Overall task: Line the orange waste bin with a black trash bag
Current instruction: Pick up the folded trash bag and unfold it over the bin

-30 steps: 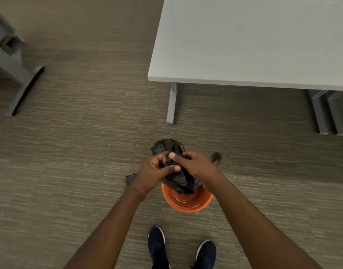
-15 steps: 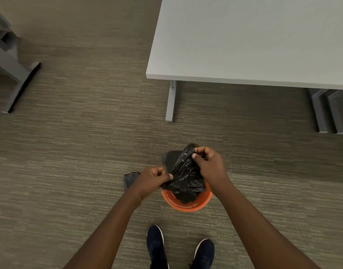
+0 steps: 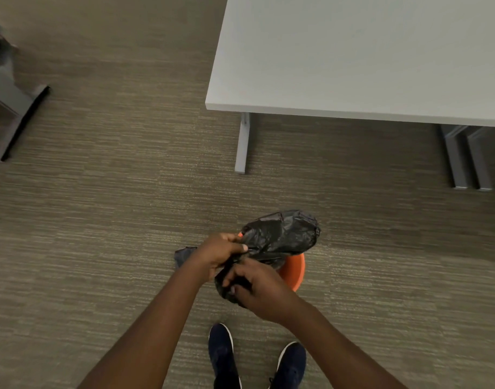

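The orange waste bin stands on the carpet in front of my feet, mostly covered by the bag and my hands. A crumpled black trash bag billows over its top and far rim. My left hand pinches the bag's edge at the bin's left side. My right hand grips a bunched part of the bag at the near side. A loose flap of the bag sticks out left of my left wrist.
A white table stands ahead on the right, with a grey leg and more legs further right. Another grey furniture base sits far left. My two dark shoes are just below the bin.
My right hand has dropped from the bag's far top edge to its near side and regripped. The bag has spread out over the far rim. My left hand shifted slightly up.
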The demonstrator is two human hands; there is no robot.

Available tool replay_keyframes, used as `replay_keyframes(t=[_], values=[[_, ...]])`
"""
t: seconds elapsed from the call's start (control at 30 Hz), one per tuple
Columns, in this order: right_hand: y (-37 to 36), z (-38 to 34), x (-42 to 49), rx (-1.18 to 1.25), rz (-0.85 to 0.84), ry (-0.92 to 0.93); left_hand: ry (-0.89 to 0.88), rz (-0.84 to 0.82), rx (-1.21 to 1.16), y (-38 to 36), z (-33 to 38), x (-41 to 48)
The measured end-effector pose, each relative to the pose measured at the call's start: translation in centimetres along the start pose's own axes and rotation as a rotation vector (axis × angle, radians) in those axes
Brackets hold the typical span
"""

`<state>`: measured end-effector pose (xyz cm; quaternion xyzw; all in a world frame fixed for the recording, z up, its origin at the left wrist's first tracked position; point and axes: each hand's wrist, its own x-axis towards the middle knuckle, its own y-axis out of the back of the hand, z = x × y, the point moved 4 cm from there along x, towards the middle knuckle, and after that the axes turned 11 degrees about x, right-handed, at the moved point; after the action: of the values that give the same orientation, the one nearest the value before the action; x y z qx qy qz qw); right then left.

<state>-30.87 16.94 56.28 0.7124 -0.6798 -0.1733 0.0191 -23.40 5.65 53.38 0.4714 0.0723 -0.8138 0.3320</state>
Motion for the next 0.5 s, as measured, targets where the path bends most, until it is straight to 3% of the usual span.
replay_keyframes(t=[0.07, 0.2, 0.23, 0.3, 0.4, 0.43, 0.5], values=[[0.3, 0.9, -0.5, 0.131, 0.088, -0.069, -0.008, 0.059, -0.090, 0.3, -0.2, 0.2], [2.9, 3.3, -1.1, 0.578, 0.529, -0.453, -0.046, 0.036, -0.338, 0.5, -0.5, -0.1], [3.4, 3.8, -1.0, 0.676, 0.535, -0.536, -0.052, 0.026, -0.391, 0.4, -0.5, -0.3], [3.7, 3.7, -0.6, 0.748, 0.337, -0.546, -0.033, -0.012, -0.524, -0.1, -0.2, -0.7], [2.8, 3.6, 0.0, 0.519, -0.015, -0.454, 0.035, -0.033, -0.694, -0.4, 0.7, -0.7], [2.6, 3.7, 0.3, 0.435, -0.032, -0.424, 0.056, -0.015, -0.733, -0.3, 1.2, -0.8], [3.0, 3.9, 0.8, 0.437, 0.095, -0.393, 0.034, 0.040, -0.789, 0.5, 2.3, -0.8]])
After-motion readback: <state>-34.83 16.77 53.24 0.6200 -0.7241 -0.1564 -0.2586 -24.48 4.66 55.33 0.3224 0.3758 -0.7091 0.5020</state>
